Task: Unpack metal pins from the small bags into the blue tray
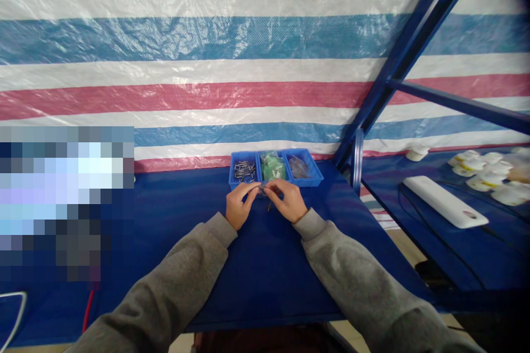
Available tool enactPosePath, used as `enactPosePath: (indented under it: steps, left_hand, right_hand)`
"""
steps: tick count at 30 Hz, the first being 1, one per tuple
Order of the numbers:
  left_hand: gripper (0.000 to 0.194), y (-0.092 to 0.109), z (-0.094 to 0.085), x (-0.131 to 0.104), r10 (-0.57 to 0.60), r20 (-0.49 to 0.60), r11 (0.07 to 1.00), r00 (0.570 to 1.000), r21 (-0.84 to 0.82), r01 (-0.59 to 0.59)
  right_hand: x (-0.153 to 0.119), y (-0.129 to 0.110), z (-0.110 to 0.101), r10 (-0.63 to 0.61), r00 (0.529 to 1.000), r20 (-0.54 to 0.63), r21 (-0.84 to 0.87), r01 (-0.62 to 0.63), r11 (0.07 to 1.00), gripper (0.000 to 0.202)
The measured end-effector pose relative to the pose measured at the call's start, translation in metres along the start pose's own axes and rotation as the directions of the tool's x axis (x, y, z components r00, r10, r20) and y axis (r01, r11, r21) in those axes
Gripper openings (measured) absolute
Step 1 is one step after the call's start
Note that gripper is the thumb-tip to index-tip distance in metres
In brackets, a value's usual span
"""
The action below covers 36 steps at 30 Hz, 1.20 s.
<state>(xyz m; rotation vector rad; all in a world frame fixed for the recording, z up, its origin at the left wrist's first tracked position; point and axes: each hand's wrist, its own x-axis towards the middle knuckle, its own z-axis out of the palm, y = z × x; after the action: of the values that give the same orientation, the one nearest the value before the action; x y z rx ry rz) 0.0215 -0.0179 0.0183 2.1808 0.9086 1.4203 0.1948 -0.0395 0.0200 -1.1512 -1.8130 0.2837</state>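
Observation:
My left hand (239, 205) and my right hand (286, 198) meet just in front of the blue bins. Fingers and thumbs of both are pinched on a small see-through plastic bag (262, 190), largely covered by the fingertips. Below it, a thin brass-coloured screw-like piece (269, 207) shows near my right thumb; whether it hangs or lies on the table I cannot tell. Behind the hands, the left bin (232, 175) holds many loose metal screws (244, 170). Green bags with pale pieces (272, 167) fill the middle bin, and clear plastic bags (298, 167) lie in the right bin (315, 175).
The blue table (265, 281) runs up to a striped plastic sheet (248, 38). A blue metal frame (372, 88) rises at the right. On the neighbouring table are a white power strip (445, 201), cables and several white fittings (488, 171). The left side is blurred out.

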Motion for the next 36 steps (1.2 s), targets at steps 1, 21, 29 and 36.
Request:
enactPosePath:
  steps: [1,21,29,36]
  left_hand:
    - [0.019,0.0,0.0,0.0,-0.006,-0.001,1.0,1.0,-0.005,0.006]
    - [0.024,0.003,-0.005,0.001,-0.074,0.021,0.992,0.997,-0.102,0.076]
    - [0.023,0.006,-0.005,0.004,-0.025,-0.049,0.997,0.998,-0.077,0.021]
    - [0.019,0.004,-0.004,0.003,-0.043,-0.078,0.997,0.996,-0.064,0.039]
  right_hand:
    - [0.0,0.0,0.0,0.001,1.0,-0.007,-0.001,-0.001,1.0,0.016]
    - [0.003,0.002,-0.005,0.181,0.983,-0.031,0.23,-0.169,0.958,0.026]
    - [0.012,0.03,-0.011,0.609,0.749,-0.262,0.645,-0.334,0.688,0.037]
    - [0.015,0.033,-0.018,0.664,0.668,-0.336,0.686,-0.309,0.659,0.059]
